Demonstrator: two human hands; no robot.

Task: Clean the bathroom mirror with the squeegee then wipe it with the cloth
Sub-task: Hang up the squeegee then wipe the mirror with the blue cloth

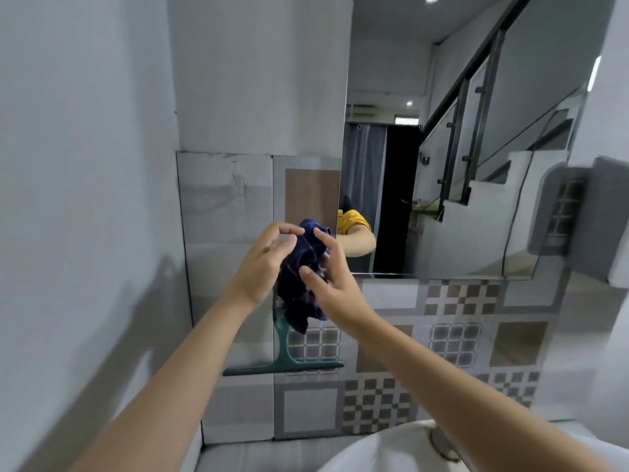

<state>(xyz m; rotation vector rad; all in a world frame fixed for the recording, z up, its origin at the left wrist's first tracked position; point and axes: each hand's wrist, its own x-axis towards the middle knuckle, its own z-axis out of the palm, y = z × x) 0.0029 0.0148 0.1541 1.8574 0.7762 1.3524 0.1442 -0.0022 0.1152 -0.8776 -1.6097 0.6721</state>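
A crumpled dark blue cloth is bunched between both my hands in front of the tiled wall, just left of the mirror's lower left corner. My left hand grips it from the left, my right hand from the right. The mirror fills the upper right and reflects a stairway and a yellow sleeve. A teal squeegee hangs below the cloth, handle up and blade level; the handle's top is hidden behind the cloth, so I cannot tell what holds it.
A white washbasin lies at the bottom right. Patterned grey and brown tiles cover the wall under the mirror. A clear hook sits on the tile at upper left. A plain wall closes the left side.
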